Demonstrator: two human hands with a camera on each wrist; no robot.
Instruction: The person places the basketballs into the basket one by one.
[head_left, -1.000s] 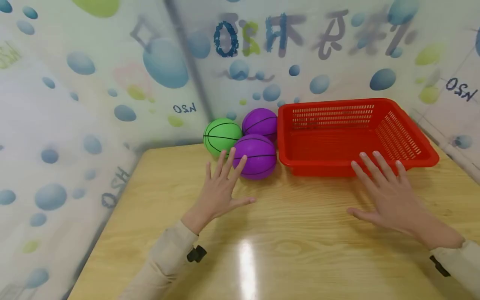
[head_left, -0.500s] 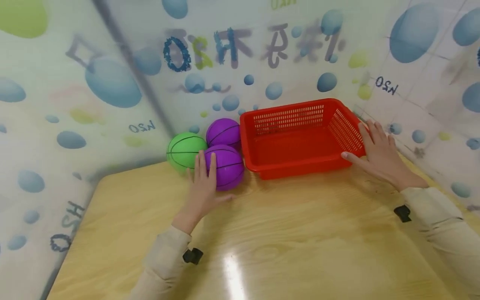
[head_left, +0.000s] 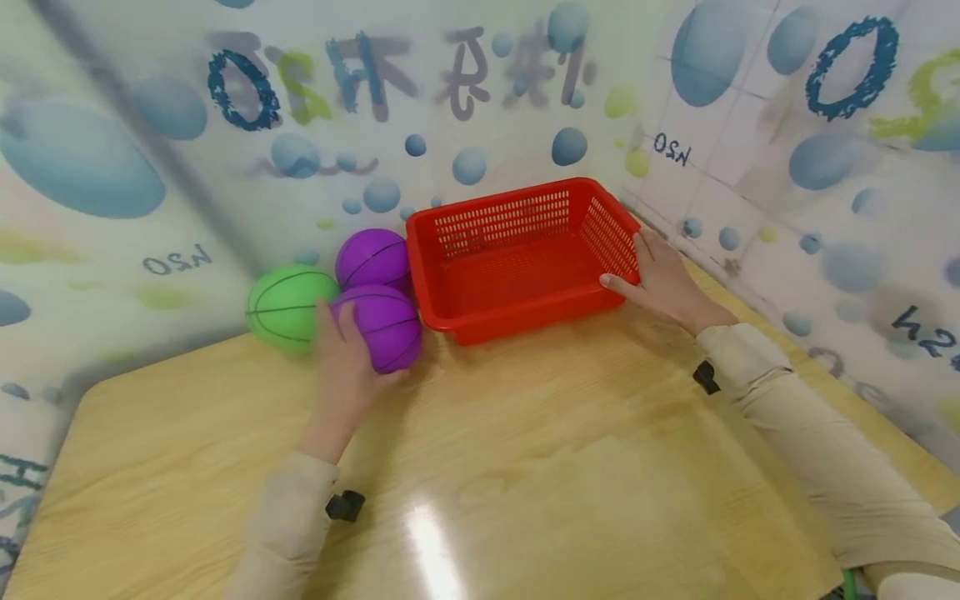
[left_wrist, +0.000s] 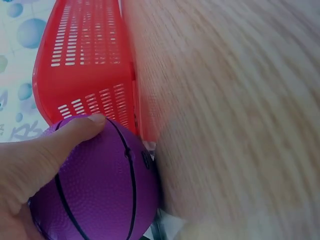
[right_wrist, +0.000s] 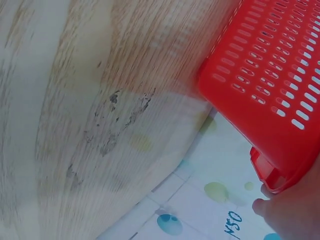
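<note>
My left hand holds the nearer purple mini basketball from its left side. In the left wrist view the thumb of that hand lies over the top of the ball; its other fingers are mostly hidden. The red plastic basket stands just right of the balls with nothing inside. At its right front corner my right hand grips the rim, thumb toward the front and fingers over the right side. Below, the right wrist view catches fingertips beside the basket's rim.
A green mini basketball sits left of the held ball, and a second purple one lies behind it. Bubble-patterned walls close off the back and right of the wooden table. Dark scuffs mark the tabletop near the basket.
My left hand has reached forward and taken hold of the nearer purple ball. My right hand has moved onto the basket's right rim and gripped it. The head view has turned right.
</note>
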